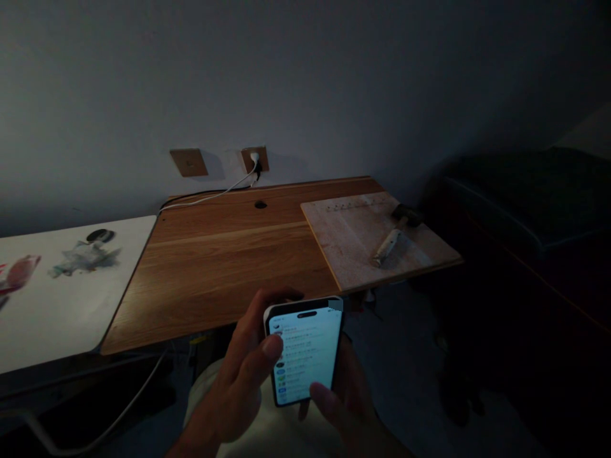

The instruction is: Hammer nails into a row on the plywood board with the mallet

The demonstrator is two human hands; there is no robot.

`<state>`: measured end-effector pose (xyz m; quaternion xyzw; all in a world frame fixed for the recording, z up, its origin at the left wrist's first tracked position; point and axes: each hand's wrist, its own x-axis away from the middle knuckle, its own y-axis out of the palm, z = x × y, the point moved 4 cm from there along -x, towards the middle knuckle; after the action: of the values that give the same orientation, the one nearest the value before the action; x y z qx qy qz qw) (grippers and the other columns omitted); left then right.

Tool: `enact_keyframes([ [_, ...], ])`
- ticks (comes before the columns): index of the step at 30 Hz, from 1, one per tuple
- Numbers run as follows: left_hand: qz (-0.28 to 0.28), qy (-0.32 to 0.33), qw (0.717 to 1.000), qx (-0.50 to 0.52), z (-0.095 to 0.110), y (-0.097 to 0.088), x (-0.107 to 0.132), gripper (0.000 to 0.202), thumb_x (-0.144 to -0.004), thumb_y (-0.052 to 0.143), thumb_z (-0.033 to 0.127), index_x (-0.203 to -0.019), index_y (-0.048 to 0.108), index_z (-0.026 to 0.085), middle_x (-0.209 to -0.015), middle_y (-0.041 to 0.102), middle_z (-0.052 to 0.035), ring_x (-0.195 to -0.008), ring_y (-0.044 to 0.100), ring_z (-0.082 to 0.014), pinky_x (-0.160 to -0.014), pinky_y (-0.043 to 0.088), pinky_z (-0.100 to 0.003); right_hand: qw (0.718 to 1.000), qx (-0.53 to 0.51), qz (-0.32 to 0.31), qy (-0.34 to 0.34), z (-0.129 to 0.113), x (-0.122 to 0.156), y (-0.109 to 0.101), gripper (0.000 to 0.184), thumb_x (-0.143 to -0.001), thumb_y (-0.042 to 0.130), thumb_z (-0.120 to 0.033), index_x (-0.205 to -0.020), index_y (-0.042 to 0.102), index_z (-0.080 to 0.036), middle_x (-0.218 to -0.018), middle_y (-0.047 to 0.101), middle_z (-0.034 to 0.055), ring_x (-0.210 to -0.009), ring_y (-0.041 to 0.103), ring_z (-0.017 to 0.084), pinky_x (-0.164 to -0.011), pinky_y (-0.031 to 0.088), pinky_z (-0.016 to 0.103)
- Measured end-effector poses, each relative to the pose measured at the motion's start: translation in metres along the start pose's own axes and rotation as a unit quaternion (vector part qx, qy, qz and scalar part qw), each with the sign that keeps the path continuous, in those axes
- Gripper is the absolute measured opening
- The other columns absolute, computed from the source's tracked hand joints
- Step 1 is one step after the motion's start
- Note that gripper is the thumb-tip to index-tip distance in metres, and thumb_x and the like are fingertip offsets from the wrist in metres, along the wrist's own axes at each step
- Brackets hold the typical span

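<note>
A smartphone with a lit screen is held upright in front of me, below the desk's front edge. Its screen shows a list with small round icons and lines of text too small to read. My left hand wraps the phone's left side, its thumb over the screen's upper left. On the other side, my right hand grips the lower right, and its thumb lies over the bottom of the screen. The fingers behind the phone are mostly hidden.
Behind the phone stands a wooden desk. On its right lies a board bearing a hammer. A white table at left holds a crumpled plastic bag. Cables run to a wall socket. Dark bedding is at right.
</note>
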<state>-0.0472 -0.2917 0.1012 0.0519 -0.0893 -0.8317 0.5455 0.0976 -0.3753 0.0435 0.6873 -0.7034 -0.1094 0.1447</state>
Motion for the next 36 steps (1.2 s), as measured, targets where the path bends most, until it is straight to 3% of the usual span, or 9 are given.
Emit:
enact_keyframes([
  [13, -0.001, 0.001, 1.000, 0.001, -0.001, 0.001, 0.001, 0.051, -0.092, 0.069, 0.062, -0.129, 0.067, 0.027, -0.119, 0.070, -0.0063, -0.098, 0.064, -0.0263, -0.076, 0.055, -0.031, 0.998, -0.063, -0.013, 0.008, 0.001, -0.001, 0.000, 0.046, -0.096, 0.070, -0.059, -0.131, 0.067, -0.030, -0.104, 0.078, 0.0070, -0.077, 0.070, 0.024, -0.061, 0.060, 0.035],
  [21, 0.018, 0.000, 1.000, -0.010, 0.000, -0.001, 0.002, 0.053, -0.090, 0.070, 0.063, -0.128, 0.068, 0.026, -0.121, 0.070, -0.0082, -0.102, 0.065, -0.0283, -0.081, 0.055, -0.033, 0.998, -0.057, 0.012, 0.024, 0.006, -0.004, -0.005, 0.058, -0.090, 0.068, -0.072, -0.129, 0.071, -0.029, -0.107, 0.078, 0.0119, -0.083, 0.075, 0.031, -0.056, 0.062, 0.037],
  [30, 0.012, 0.003, 1.000, -0.005, 0.003, 0.002, 0.002, 0.053, -0.090, 0.070, 0.063, -0.128, 0.068, 0.026, -0.120, 0.071, -0.0069, -0.103, 0.065, -0.0283, -0.080, 0.055, -0.032, 0.997, -0.078, 0.017, 0.008, 0.009, -0.005, -0.007, 0.052, -0.095, 0.063, -0.069, -0.123, 0.073, -0.027, -0.100, 0.077, 0.0084, -0.068, 0.073, 0.024, -0.053, 0.061, 0.035],
  [36, 0.007, 0.003, 1.000, -0.017, 0.001, -0.001, 0.002, 0.051, -0.092, 0.069, 0.064, -0.127, 0.068, 0.026, -0.123, 0.070, -0.0074, -0.105, 0.064, -0.0289, -0.084, 0.055, -0.034, 0.997, -0.039, 0.031, 0.061, 0.007, -0.001, -0.008, 0.053, -0.096, 0.060, -0.071, -0.123, 0.073, -0.027, -0.091, 0.077, 0.0092, -0.068, 0.071, 0.026, -0.062, 0.064, 0.039],
])
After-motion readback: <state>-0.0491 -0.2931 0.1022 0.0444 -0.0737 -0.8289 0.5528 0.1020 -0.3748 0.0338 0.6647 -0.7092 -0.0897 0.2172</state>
